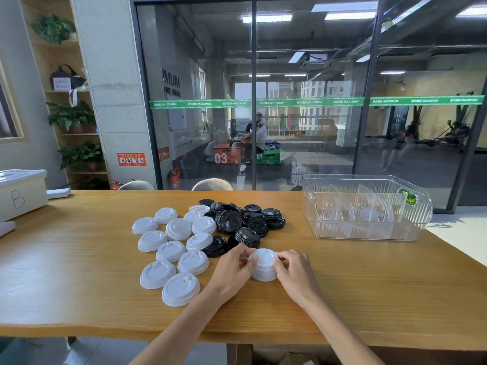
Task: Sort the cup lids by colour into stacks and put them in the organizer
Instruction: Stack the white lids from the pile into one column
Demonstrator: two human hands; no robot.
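- The left hand [234, 264] and right hand [292, 270] each curl their fingers round opposite sides of a short stack of white lids [263, 264] standing on the desk [369, 285].
- Left of the left hand lie loose white lids [171, 248].
- Beyond both hands sits a heap of black lids [242, 219].
- Far beyond the right hand stands the clear organizer [366, 206].

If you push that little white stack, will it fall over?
Probably not: the white stack is short, wide and nested, so it should slide on the smooth table. It likely weighs little, being thin plastic lids. Both hands steady its sides.
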